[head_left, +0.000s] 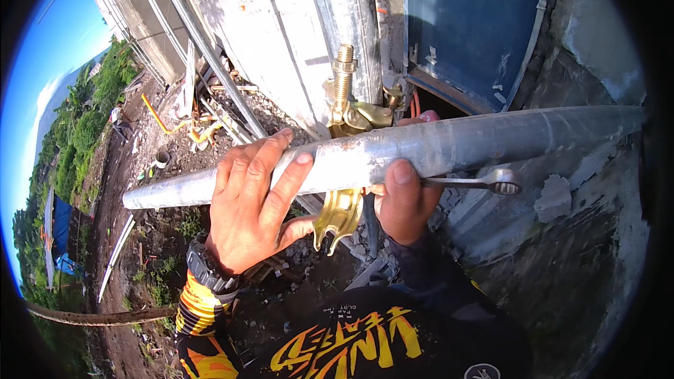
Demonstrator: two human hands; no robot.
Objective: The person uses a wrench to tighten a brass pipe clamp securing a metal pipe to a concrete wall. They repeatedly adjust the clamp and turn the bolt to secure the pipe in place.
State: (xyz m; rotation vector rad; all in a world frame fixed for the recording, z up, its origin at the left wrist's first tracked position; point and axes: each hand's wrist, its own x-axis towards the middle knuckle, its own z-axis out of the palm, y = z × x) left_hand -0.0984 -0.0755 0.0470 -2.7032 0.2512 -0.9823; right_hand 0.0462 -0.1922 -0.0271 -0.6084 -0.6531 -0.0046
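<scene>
A grey metal pipe lies crosswise in front of me, sloping down toward the left. My left hand grips it, its fingers laid over the top and its thumb below, near the clamp. With its thumb pressed against the pipe's near side, my right hand also holds a steel wrench, whose ring head sticks out to the right. A gold-coloured scaffold clamp sits at the pipe between my hands. Its curved jaw hangs open below, and its threaded bolt with a nut stands up behind. The right fingers are mostly hidden.
Beyond the clamp rises an upright metal post beside a pale wall. A blue panel stands at the back right, above rough concrete. Diagonal poles, rubble and a bucket lie to the left; a person is far off.
</scene>
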